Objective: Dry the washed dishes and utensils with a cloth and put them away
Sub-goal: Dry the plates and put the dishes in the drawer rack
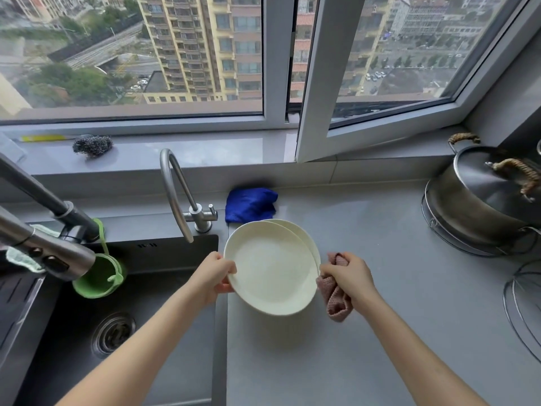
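Observation:
A cream-white plate (270, 269) is held above the grey counter (380, 303), just right of the sink. My left hand (213, 276) grips its left rim. A second white plate (304, 237) shows behind it, only its upper right edge visible. My right hand (349, 276) is closed around a bunched pink cloth (335, 300) and touches the right rim of the front plate. Whether the rear plate rests on the counter or is held with the front one, I cannot tell.
A dark sink (87, 332) with a drain lies at left, with two taps (178, 194) and a green hanging cup (99, 276). A blue cloth (250, 205) lies by the wall. A steel pot with lid (486, 200) and wire racks stand at right. A scourer (92, 145) sits on the sill.

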`<action>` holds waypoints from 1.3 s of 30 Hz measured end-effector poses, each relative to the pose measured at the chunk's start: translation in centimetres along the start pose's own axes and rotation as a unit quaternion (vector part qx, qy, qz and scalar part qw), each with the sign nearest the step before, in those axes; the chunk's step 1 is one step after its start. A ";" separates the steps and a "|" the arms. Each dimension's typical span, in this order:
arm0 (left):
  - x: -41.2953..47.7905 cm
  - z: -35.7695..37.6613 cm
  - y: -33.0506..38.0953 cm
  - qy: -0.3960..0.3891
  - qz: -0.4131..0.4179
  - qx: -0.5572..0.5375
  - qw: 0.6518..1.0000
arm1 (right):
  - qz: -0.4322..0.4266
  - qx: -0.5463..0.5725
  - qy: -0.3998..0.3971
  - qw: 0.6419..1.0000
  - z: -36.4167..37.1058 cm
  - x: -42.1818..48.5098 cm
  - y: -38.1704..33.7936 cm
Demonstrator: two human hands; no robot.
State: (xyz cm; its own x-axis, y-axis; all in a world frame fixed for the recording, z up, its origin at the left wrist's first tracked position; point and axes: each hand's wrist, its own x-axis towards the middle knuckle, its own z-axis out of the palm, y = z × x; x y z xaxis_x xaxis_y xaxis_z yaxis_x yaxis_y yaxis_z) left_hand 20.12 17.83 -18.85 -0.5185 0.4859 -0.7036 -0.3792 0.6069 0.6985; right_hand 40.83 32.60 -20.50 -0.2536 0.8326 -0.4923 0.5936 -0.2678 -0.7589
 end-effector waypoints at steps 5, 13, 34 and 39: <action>-2.1 1.1 2.5 0.026 0.060 0.032 0.997 | -0.036 0.060 -0.032 0.997 -2.6 -1.8 -1.5; -5.0 3.9 5.3 0.181 0.302 0.329 0.876 | -0.162 0.062 0.024 0.984 -3.5 -4.1 -4.3; -6.0 3.6 3.1 0.107 0.303 -0.040 0.946 | -0.334 -0.383 -0.066 0.859 3.6 -2.0 -3.8; -5.0 4.2 2.9 0.165 0.278 -0.046 0.945 | -0.325 -0.222 -0.163 0.905 3.9 -9.8 -2.9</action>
State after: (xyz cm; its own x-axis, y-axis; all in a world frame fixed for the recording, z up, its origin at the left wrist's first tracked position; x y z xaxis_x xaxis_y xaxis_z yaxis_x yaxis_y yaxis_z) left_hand 24.84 19.85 -13.82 -0.8624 0.4816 -0.1559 -0.0350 0.2506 0.9675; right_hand 38.59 23.36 -15.15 -0.8287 0.5369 -0.1584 0.4678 0.5088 -0.7227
